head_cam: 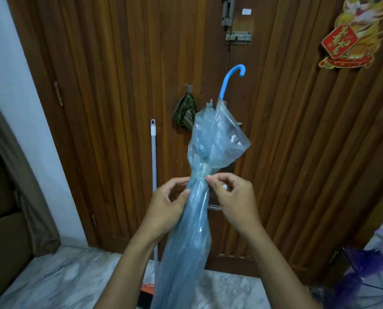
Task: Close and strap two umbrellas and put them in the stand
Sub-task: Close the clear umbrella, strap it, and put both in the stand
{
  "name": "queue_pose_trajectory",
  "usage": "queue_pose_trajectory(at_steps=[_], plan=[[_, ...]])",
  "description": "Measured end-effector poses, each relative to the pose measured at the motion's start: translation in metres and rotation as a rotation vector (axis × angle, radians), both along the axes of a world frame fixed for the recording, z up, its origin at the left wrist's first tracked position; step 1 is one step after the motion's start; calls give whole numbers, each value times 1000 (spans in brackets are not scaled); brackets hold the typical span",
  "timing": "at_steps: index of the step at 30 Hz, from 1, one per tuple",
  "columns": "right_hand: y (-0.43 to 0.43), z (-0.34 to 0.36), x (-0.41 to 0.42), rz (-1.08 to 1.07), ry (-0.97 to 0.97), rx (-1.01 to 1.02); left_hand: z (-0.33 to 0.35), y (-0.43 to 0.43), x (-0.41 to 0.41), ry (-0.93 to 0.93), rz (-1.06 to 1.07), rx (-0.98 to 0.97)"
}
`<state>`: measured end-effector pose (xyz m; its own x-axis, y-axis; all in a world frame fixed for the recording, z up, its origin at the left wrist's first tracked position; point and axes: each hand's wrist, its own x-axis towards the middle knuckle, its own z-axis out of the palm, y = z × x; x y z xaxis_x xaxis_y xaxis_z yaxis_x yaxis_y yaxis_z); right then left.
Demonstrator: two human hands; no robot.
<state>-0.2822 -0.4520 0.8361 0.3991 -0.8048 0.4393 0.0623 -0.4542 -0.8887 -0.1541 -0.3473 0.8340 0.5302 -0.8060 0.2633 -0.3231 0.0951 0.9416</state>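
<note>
Translucent blue umbrella (195, 210): folded, upright before wooden door (297, 130), hooked handle up, canopy cinched at middle. Left hand (170, 201) grips canopy at cinch; right hand (230, 197) pinches strap there. Purple umbrella (369, 277): open, floor lower right.

- Centre frame: a folded blue umbrella (195, 210), handle up
- The left hand (167, 205) and right hand (233, 202) pinch its gathered canopy at mid-height
- Lower right: a purple umbrella (364, 275) lies open by the wooden door (119, 85)

Glossy plastic umbrella (192, 210) (wood door (297, 130)).
</note>
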Motion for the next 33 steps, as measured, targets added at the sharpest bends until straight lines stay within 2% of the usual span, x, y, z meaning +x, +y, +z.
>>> queue_pose_trajectory(at_steps=[2,6,10,13,15,19,24,31,33], plan=[[4,3,1,-23,36,-47,2,1,1,-66,0,21],[7,9,0,-31,80,-90,9,6,4,121,-156,48],[7,11,1,-21,114,-131,3,6,2,-150,-163,104],[7,12,0,36,112,-123,0,2,-1,-168,-89,11],[8,14,0,102,44,-41,-2,-1,-1,-117,-58,-87],[3,18,0,157,-60,108,-7,-6,-6,103,-73,-204],[-11,11,-1,111,-28,156,-17,-8,-12,147,-14,-231],[-1,-5,9,217,-70,415,-27,-11,-4,569,-277,-229],[4,-5,14,166,-102,409,-27,-11,0,592,-279,-183]])
